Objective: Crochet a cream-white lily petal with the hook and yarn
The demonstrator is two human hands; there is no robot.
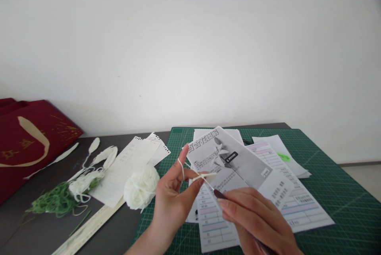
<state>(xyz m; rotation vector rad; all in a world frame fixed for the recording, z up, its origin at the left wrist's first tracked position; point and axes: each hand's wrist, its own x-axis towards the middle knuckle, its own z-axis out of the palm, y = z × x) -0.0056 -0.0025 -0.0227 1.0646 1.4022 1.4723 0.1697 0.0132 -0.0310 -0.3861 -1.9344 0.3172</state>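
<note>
My left hand [177, 191] pinches a small piece of white crochet work [208, 176] between thumb and middle finger. White yarn loops around its raised index finger. In my right hand [257, 217] is a crochet hook [219, 194] with a dark handle, its thin shaft reaching into the stitches at the left fingertips. Left of my left hand sits a ball of white yarn [141, 186]. Below both hands lie printed sheets, the top one a grey pattern page [238, 163] with a flower picture.
A green cutting mat [336, 191] lies under the papers. Further left are a ruler [92, 227], notepaper [125, 167], green yarn [55, 199], white crocheted petals [104, 155] and a red bag [32, 140]. A bright green clip [283, 157] rests on paper at right. A white wall stands behind.
</note>
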